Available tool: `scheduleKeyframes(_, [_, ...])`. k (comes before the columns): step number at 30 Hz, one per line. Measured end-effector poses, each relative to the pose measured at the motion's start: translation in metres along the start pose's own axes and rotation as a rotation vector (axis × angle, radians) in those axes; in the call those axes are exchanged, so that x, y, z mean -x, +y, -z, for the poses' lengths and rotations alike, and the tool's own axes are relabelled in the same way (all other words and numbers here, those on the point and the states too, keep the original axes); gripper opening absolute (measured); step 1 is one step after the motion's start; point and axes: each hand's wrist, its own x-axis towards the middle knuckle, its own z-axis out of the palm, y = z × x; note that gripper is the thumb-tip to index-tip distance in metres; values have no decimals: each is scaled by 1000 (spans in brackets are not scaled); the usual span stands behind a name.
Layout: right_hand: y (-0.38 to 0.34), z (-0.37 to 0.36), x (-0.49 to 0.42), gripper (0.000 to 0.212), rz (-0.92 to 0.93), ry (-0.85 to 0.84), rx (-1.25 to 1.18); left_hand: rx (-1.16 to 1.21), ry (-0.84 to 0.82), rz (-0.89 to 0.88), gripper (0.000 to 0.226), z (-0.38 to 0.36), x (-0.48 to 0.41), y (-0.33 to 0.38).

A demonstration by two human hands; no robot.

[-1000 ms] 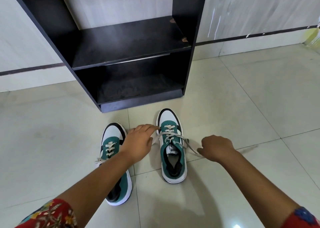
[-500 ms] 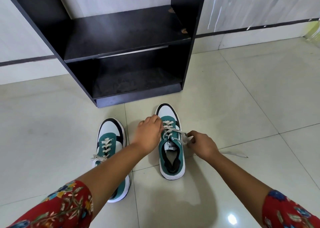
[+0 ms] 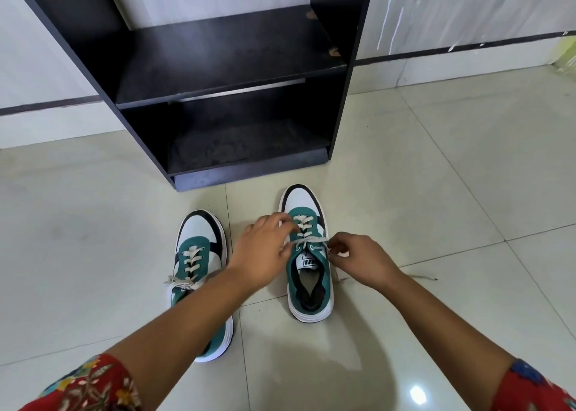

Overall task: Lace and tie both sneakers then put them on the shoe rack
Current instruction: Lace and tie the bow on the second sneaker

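Observation:
Two green, white and black sneakers stand on the tiled floor, toes toward the rack. The left sneaker (image 3: 199, 254) has its lace crossed and knotted in a bow; my left forearm covers its heel. The right sneaker (image 3: 307, 251) is laced, with a cream lace (image 3: 308, 240) running across its tongue. My left hand (image 3: 261, 251) rests against the sneaker's left side, fingers on the lace. My right hand (image 3: 358, 257) pinches the lace end at the sneaker's right side. A loose lace tail (image 3: 424, 277) trails on the floor behind my right wrist.
A black shoe rack (image 3: 224, 92) with two open shelves stands just beyond the sneakers against the wall. Pale glossy floor tiles (image 3: 436, 176) stretch to the right and left of it.
My right hand has moved left from out on the floor to the right sneaker's side, drawing the lace in. My left hand stays on the sneaker. The view has tilted slightly.

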Motion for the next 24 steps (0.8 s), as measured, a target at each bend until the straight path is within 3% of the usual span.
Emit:
scheduleKeyframes(6, [-1, 0, 0, 12, 11, 95, 44, -14, 67, -53, 15, -10, -2, -3])
scheduleKeyframes(10, [8, 10, 7, 5, -65, 91, 36, -101, 121, 79, 20, -5, 11, -21])
scheduleKeyframes(13, [11, 8, 9, 3, -65, 11, 16, -3, 18, 157, 16, -8, 18, -35])
scheduleKeyframes(16, [0, 1, 9, 24, 47, -12, 11, 188, -53, 53, 34, -9, 17, -21])
scheduleKeyframes(18, [-8, -2, 8, 26, 96, 49, 23, 191, -35, 14, 39, -10, 13, -11])
scheduleKeyframes(24, [-15, -10, 6, 10, 154, 96, -35, 30, 116, -12, 15, -15, 5, -8])
